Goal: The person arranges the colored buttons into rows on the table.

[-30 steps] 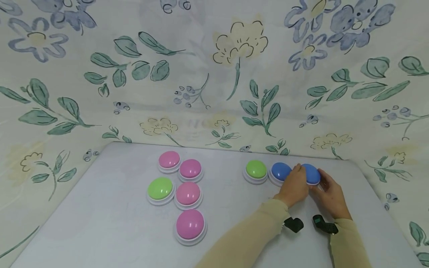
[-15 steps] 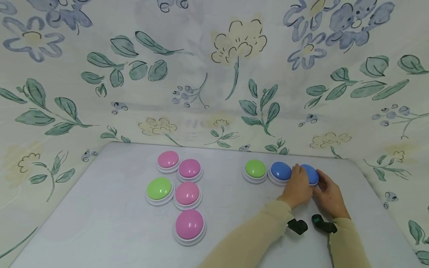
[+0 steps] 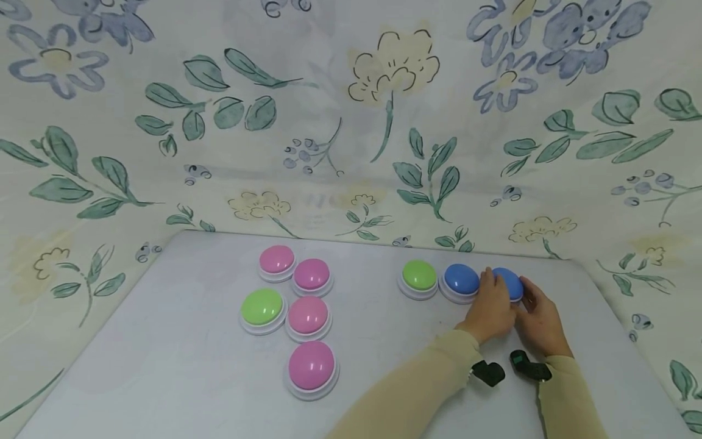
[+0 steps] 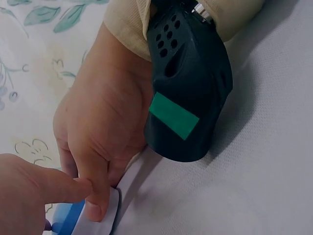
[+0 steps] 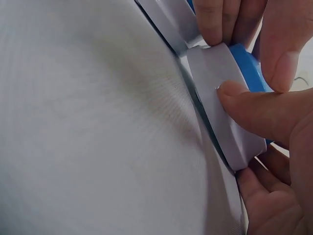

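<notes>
On the white table, a blue push button (image 3: pixel 511 284) with a white base sits at the right end of a row. My right hand (image 3: pixel 543 320) grips it, its thumb (image 5: pixel 234 90) on the base wall and other fingers at the outer edge. My left hand (image 3: pixel 487 311) holds the same button from the other side, its fingers (image 5: pixel 211 22) at the base edge beside the neighbouring button. In the left wrist view, the left hand's thumb (image 4: pixel 71 188) lies over the right thumb. Left of the hands stand another blue push button (image 3: pixel 461 281) and a green push button (image 3: pixel 419 277).
Several pink push buttons (image 3: pixel 308 316) and a green push button (image 3: pixel 262 308) stand in a cluster on the left half of the table (image 3: pixel 181 341). A floral cloth (image 3: pixel 329 122) hangs behind the table. Black wrist devices (image 3: pixel 488 372) sit at both cuffs.
My left hand has shifted slightly to the right along the held blue button, uncovering more of the other blue button. The right hand keeps nearly the same place; the other buttons stay put.
</notes>
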A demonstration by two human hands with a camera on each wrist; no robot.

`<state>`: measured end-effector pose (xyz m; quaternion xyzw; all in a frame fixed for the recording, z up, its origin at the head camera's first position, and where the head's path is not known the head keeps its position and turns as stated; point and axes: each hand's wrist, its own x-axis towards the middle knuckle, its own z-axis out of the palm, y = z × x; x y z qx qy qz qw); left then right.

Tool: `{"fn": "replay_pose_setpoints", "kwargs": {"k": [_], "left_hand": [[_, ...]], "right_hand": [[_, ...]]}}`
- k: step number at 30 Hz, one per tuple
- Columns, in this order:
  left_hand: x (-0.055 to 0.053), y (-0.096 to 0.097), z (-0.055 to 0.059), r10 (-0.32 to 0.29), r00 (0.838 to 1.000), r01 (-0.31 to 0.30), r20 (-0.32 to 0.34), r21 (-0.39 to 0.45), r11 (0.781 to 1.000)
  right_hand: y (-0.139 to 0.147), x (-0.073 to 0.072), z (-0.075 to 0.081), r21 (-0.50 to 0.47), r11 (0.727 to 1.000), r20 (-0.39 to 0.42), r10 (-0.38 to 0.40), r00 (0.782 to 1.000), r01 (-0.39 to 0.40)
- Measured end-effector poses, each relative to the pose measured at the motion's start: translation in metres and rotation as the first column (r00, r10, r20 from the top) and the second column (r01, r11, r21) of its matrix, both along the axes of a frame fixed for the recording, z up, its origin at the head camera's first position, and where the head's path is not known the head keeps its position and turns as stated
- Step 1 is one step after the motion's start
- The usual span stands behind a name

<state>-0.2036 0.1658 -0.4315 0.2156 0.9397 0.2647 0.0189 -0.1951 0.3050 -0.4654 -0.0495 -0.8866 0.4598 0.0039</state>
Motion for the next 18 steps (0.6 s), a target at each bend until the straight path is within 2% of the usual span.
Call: {"fn": "replay_pose_setpoints", "kwargs": {"k": [6,15,18], "left_hand": [[-0.0006,-0.0001,-0.0038,-0.004,1.000,0.004,0.001,-0.002,1.000],[0.0001,-0.0029,-0.0040,-0.027,0.997,0.022,-0.077,-0.072,0.997],[0.0008,-0.0045,-0.0041,-0.039,0.997,0.036,-0.062,-0.054,0.998]], "right_hand": [[-0.0006,0.0006,0.0001,0.019,1.000,-0.009,0.002,1.000,-0.002],[-0.0023,0.0009,-0.0005,0.050,0.999,-0.029,-0.004,1.000,0.006],[-0.0028,0.0016,-0.0011,0.046,0.999,-0.037,-0.004,0.999,0.006]]}}
